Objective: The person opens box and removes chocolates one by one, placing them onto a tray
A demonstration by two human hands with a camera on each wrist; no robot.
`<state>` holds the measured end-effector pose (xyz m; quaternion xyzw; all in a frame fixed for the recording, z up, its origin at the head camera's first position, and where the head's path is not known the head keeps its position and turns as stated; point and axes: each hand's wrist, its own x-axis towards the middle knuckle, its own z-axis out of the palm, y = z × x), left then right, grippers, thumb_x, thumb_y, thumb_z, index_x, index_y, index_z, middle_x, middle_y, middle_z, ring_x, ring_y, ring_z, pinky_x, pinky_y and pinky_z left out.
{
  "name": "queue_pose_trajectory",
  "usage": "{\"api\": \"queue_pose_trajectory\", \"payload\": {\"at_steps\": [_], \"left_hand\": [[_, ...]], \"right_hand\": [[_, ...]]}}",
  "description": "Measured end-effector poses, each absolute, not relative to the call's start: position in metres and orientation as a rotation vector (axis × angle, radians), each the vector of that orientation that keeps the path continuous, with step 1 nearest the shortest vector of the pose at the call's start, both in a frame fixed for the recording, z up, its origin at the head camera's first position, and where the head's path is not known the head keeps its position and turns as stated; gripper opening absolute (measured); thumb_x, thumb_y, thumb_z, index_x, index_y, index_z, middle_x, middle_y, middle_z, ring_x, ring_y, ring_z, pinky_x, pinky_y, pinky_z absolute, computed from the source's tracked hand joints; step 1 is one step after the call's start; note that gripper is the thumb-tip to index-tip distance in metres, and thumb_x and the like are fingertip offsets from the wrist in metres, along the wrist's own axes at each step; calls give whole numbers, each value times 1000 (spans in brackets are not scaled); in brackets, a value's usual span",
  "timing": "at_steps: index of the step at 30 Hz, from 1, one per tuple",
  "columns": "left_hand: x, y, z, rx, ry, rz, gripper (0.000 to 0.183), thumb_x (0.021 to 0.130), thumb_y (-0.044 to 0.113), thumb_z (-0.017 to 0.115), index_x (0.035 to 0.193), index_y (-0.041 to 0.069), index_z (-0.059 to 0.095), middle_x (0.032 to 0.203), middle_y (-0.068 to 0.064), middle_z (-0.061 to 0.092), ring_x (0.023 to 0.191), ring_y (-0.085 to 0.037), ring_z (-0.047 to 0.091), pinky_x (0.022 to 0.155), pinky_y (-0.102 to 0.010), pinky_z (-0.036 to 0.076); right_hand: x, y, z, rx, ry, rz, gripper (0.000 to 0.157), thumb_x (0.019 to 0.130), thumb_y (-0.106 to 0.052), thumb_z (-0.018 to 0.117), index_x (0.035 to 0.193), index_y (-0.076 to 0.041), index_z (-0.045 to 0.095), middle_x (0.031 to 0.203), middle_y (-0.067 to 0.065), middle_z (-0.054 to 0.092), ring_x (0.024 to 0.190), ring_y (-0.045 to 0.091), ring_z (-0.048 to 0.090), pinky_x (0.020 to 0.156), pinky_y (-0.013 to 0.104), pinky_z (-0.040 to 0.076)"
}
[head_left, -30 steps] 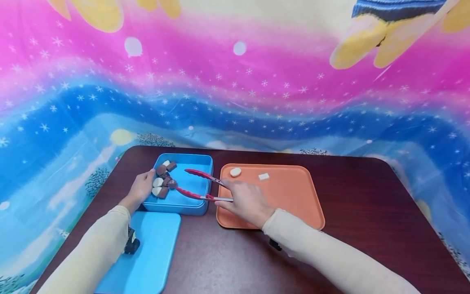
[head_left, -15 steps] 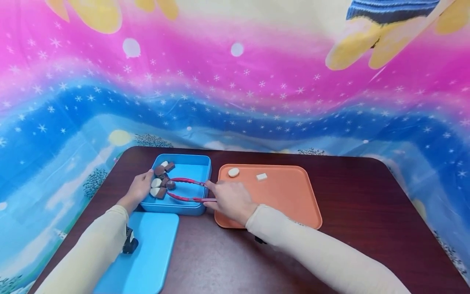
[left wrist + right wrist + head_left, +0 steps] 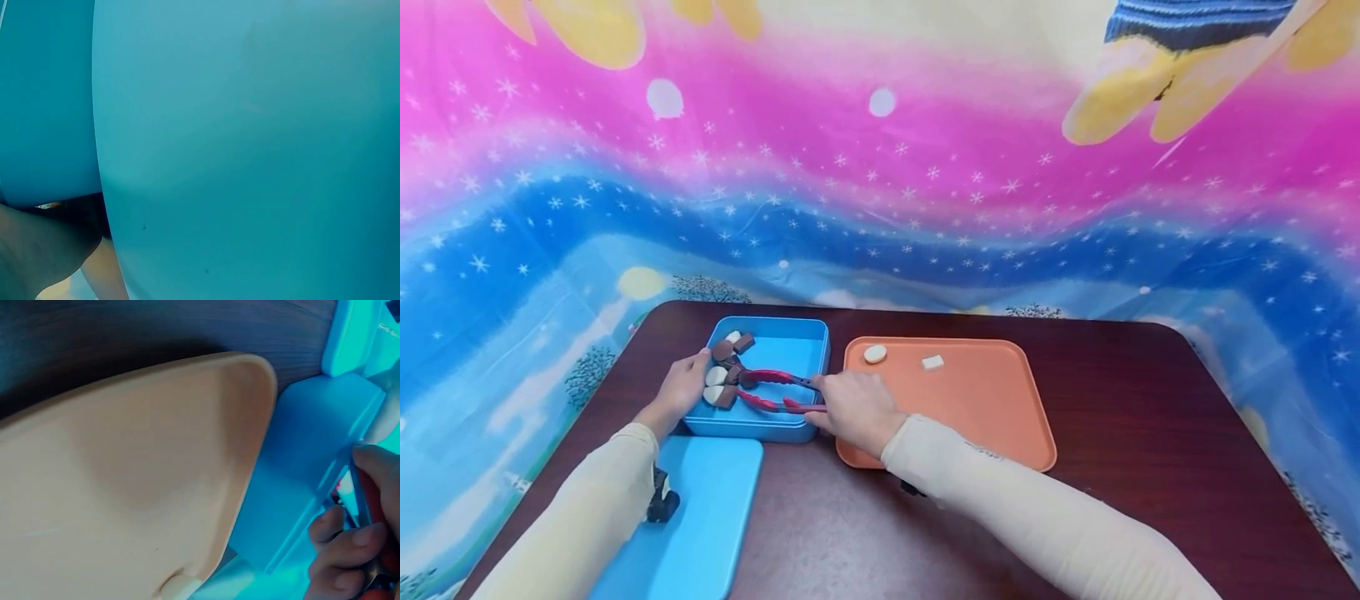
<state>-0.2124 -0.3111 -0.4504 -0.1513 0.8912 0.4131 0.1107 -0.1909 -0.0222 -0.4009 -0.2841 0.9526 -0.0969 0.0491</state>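
In the head view my right hand (image 3: 859, 410) grips red-tipped metal tongs (image 3: 775, 378), reaching left into a blue box (image 3: 752, 430). The tong tips stand a little apart, right at a round brown chocolate (image 3: 747, 382) that they partly cover. Several brown and white chocolates (image 3: 721, 396) crowd the box's left side. My left hand (image 3: 682, 387) holds the box's left wall, with a digit at the rim. The left wrist view has part of that hand (image 3: 44, 253) under the box's edge. Curled fingers (image 3: 350, 547) show around the tongs in the right wrist view.
An orange tray (image 3: 977, 417) lies right of the box, bearing a white oval piece (image 3: 876, 354) and a white rectangular piece (image 3: 932, 362). A flat blue lid (image 3: 707, 508) rests in front of the box, under my left forearm. A patterned cloth hangs behind the table.
My right hand has moved left with the tongs, and their tips have come in to the round brown chocolate and closer together. The left hand stays at the box.
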Motion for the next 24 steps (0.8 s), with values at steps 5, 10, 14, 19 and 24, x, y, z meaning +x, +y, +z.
{"api": "queue_pose_trajectory", "payload": {"at_steps": [5, 10, 14, 19, 24], "left_hand": [[-210, -311, -451, -425, 2643, 1219, 77, 108, 52, 8, 158, -7, 18, 160, -34, 25, 151, -52, 21, 123, -65, 22], [-209, -311, -452, -426, 2655, 1228, 76, 109, 50, 9, 157, -7, 22, 158, -35, 29, 150, -51, 25, 123, -64, 23], [-209, -312, -453, -441, 2637, 1233, 77, 108, 52, 9, 158, -6, 17, 162, -33, 21, 151, -52, 21, 122, -66, 21], [-209, -312, -452, -445, 2626, 1236, 79, 108, 54, 9, 158, -6, 16, 163, -33, 20, 151, -53, 20, 122, -67, 21], [-209, -311, -452, -439, 2618, 1241, 79, 107, 55, 8, 159, -5, 14, 164, -33, 18, 151, -53, 18, 122, -67, 20]], "right_hand": [[-188, -25, -401, -837, 2933, -291, 48, 90, -50, 73, 126, -18, 69, 74, -4, 67, 57, 9, 53, 40, 19, 39], [-186, -27, -399, -825, 2951, -303, 44, 90, -49, 74, 121, -17, 70, 67, -5, 62, 54, 10, 52, 39, 21, 38], [-185, -29, -398, -808, 2956, -308, 41, 90, -49, 74, 116, -18, 71, 67, -6, 62, 55, 9, 52, 41, 21, 38], [-184, -30, -399, -809, 2989, -287, 41, 90, -50, 74, 116, -18, 72, 72, -5, 67, 55, 9, 53, 41, 21, 39], [-184, -30, -401, -825, 3028, -252, 37, 90, -51, 73, 108, -19, 72, 74, -3, 70, 54, 8, 53, 40, 19, 39]]}}
